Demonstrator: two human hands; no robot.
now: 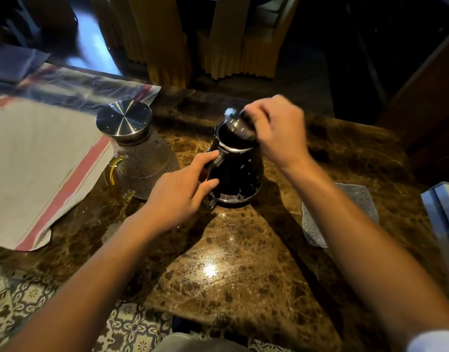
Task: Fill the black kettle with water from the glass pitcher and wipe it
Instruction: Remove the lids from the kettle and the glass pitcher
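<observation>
Two hands work at the glossy black cone-shaped kettle [237,174], which stands upright near the middle of the brown marbled stone worktop [243,262], just right of the textured glass pitcher [142,158] with its flat steel lid and amber handle. The kettle's round dark lid with a bright metal rim [237,125] is tilted up off the open mouth, and the main risk, as I judge it, lies there: the lid looks blurred, as if moving, and a loose hold could let it drop back onto the rim or onto the stone, while a pull on it could tip the kettle if the handle is not steadied. The pitcher's own lid is in place, so pouring cannot start yet, and drops already on the stone suggest slippery footing for either vessel. A grey square cloth [345,214] lies to the right, well apart from the kettle, ready for wiping. The right hand [276,133] reaches in from above, wrist bent down, its grip clamped on the lid. The left hand [182,189] comes in low from the left, its grip curled round the kettle's handle with the thumb laid along the top.
</observation>
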